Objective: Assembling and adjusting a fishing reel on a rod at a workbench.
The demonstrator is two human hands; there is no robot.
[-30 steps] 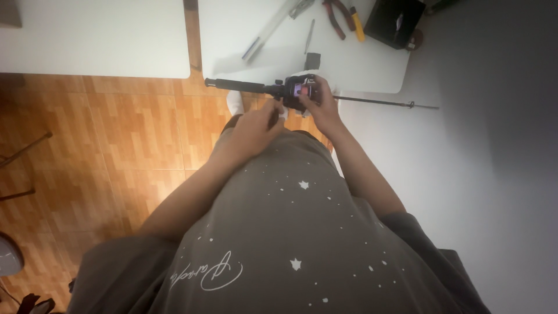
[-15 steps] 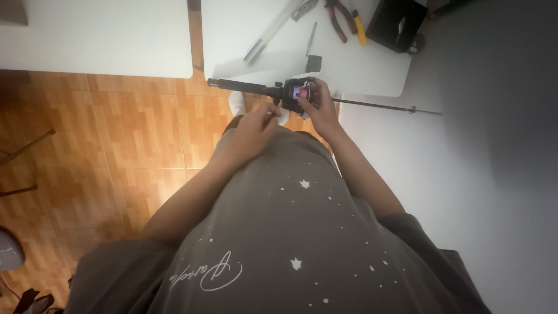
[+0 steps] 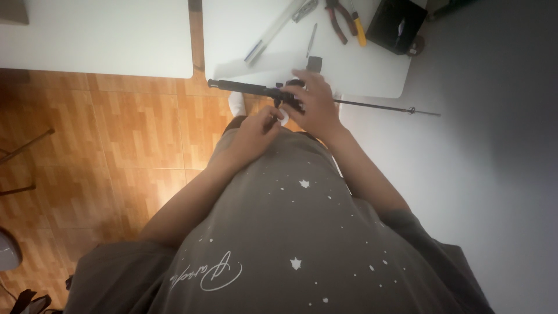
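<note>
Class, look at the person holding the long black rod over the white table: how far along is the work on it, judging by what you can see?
Done: tools are laid out on the white table, pliers included. In hand: the right hand grips the black rod at its reel-like middle part, while the left hand pinches something small beneath it. Left: the rod is held off the table, so fitting looks unfinished; details are too blurred to tell.
</note>
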